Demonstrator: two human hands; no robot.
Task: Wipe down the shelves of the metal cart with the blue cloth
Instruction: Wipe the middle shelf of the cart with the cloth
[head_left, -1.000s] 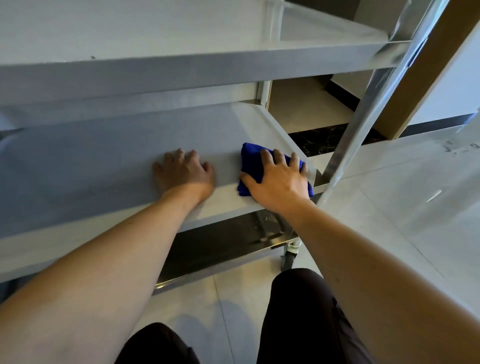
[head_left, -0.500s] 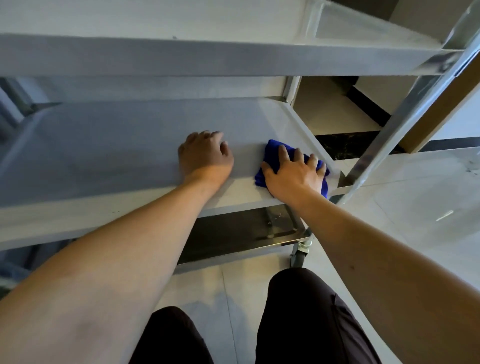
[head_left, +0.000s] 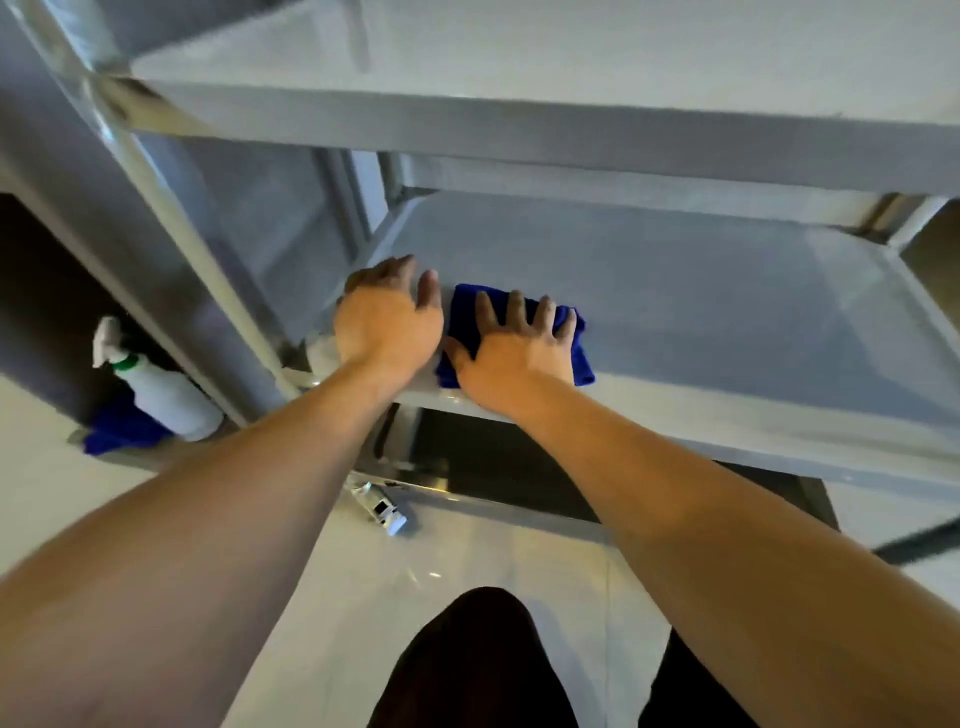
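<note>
Head view: the blue cloth (head_left: 519, 332) is seen folded into a pad on the middle shelf (head_left: 701, 291) of the metal cart (head_left: 519, 130), near the shelf's left end and close to its near edge. The right hand (head_left: 514, 353) is laid flat on the cloth, fingers spread and straight, the thumb at the cloth's left edge; nothing is gripped, the cloth is only pressed down. The left hand (head_left: 387, 317) rests just beside it on the bare shelf, fingers loosely extended, holding nothing.

The cloth is judged to be soft, light and limp, so it is best driven by a broad flat palm over its middle rather than pinched at a corner, where it would likely unfold and drag. Some bunching under the fingers is to be expected on a change of direction. The shelf surface looks smooth and hard, so easy sliding is likely.

On the floor to the left, a spray bottle (head_left: 156, 389) stands beside a second blue cloth (head_left: 117, 431).
</note>
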